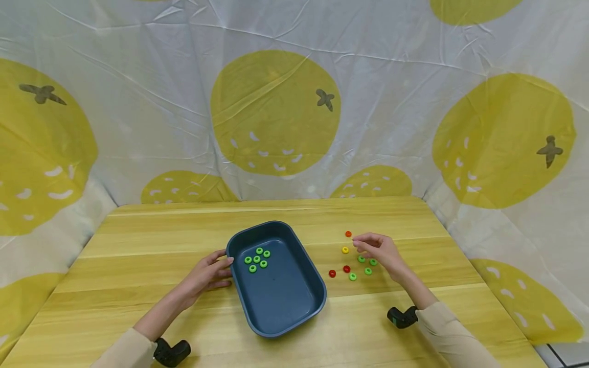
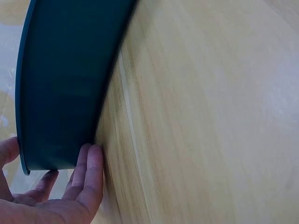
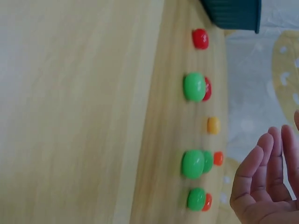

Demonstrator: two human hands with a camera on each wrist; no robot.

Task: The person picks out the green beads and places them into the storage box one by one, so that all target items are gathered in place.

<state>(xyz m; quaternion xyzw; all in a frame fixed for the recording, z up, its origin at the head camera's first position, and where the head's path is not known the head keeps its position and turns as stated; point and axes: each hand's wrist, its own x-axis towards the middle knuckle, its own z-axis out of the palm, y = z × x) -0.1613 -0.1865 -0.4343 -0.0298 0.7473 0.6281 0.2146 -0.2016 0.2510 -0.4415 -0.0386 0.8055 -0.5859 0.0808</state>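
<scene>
A dark blue rectangular tray (image 1: 285, 286) stands at an angle on the table, with several small green rings (image 1: 256, 259) inside near its far left corner. My left hand (image 1: 209, 273) touches the tray's left side, its thumb at the rim and other fingers along the outer wall (image 2: 60, 93). Right of the tray lie loose rings: two red ones (image 1: 332, 273), a yellow one (image 1: 345, 250), an orange-red one (image 1: 348, 234) and several green ones (image 1: 368, 271). My right hand (image 1: 379, 251) hovers over these with loosely bent fingers (image 3: 275, 168); nothing shows between them.
The wooden table (image 1: 152, 240) ends at the back against a white curtain (image 1: 382, 112) printed with yellow fruit. Each wrist carries a black device (image 1: 402, 317). In the right wrist view the tray's corner (image 3: 233, 14) shows at the top.
</scene>
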